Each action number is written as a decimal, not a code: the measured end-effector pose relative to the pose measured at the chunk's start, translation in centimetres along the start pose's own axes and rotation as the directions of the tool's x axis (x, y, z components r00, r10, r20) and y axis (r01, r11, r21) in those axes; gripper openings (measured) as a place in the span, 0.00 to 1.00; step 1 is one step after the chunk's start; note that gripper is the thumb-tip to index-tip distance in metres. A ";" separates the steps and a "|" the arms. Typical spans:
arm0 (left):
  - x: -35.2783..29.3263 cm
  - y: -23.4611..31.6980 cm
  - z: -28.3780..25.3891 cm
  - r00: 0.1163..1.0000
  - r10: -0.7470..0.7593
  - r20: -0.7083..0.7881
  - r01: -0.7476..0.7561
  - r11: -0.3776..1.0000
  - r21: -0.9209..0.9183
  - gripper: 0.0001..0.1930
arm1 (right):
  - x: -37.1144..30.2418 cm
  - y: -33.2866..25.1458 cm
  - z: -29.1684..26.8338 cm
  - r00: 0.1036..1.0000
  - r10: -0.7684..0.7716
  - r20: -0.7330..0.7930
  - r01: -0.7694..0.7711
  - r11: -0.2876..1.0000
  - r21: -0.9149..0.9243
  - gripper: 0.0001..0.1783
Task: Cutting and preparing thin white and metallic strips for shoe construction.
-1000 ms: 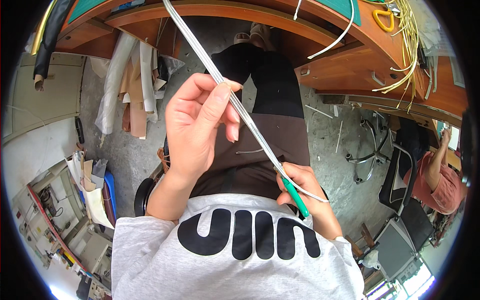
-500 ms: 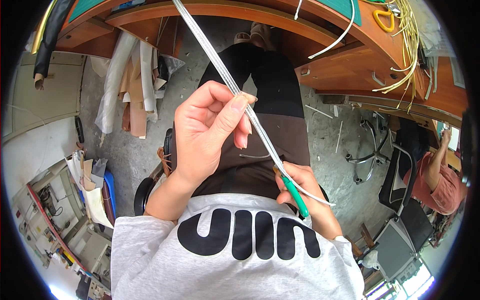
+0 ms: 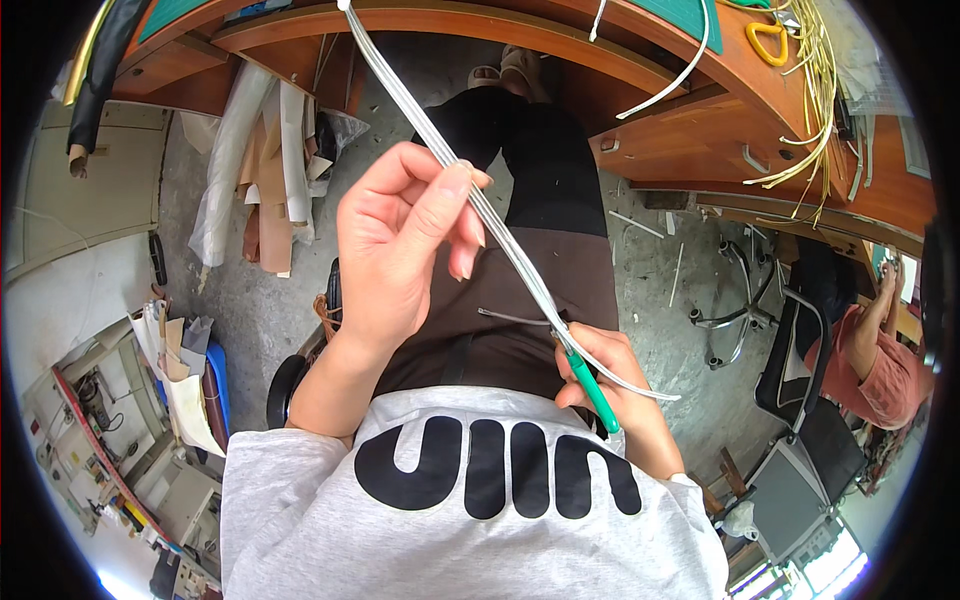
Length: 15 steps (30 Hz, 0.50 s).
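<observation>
So a pale cord bundle [image 3: 410, 107] is being pinched between the thumb and fingers of the left hand [image 3: 400, 245], slanting from the desk [image 3: 480, 20] edge down to the right hand [image 3: 608, 372], where a green-handled tool [image 3: 592, 392] is being gripped. A decent gap is being left between both hands and the desk edge, and grey floor [image 3: 645, 290] is being shown either side of the lap, a black chair [image 3: 785, 385] sitting off to the right. A loose cord end [image 3: 650, 392] is being trailed past the right hand. The bundle's top is being cut off by the view, so desk contact can't be told. The tool's working tip is being hidden around the fingers and cord.
</observation>
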<state>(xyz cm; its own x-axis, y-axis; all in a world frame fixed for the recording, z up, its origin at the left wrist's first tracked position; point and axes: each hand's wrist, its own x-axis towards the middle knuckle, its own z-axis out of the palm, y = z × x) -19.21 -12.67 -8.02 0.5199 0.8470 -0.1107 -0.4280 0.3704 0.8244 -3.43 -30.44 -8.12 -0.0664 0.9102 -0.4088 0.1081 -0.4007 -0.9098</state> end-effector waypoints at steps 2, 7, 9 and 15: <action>-0.5 -0.1 0.3 0.999 -0.031 0.023 0.030 0.999 0.027 0.07 | 0.2 0.0 0.1 1.000 0.000 0.004 0.000 1.000 -0.007 0.31; -0.9 -0.3 0.6 0.999 -0.029 0.026 0.028 0.999 0.041 0.07 | 0.4 -0.2 0.4 1.000 0.013 -0.002 -0.013 0.999 0.037 0.31; -0.8 -0.3 0.7 1.000 -0.023 0.019 0.022 0.999 0.039 0.07 | 0.3 -0.2 0.4 1.000 0.013 -0.001 -0.013 1.000 0.026 0.31; -1.0 -0.3 0.7 0.999 -0.034 0.016 0.033 0.999 0.021 0.07 | 0.3 -0.6 0.2 1.000 0.024 -0.005 -0.024 1.000 0.002 0.30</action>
<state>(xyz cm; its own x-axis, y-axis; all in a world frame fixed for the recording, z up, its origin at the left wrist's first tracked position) -19.00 -13.89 -7.79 0.5460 0.8277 -0.1293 -0.3946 0.3902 0.8319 -3.75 -30.00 -7.73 -0.0588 0.9007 -0.4305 0.1077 -0.4230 -0.8997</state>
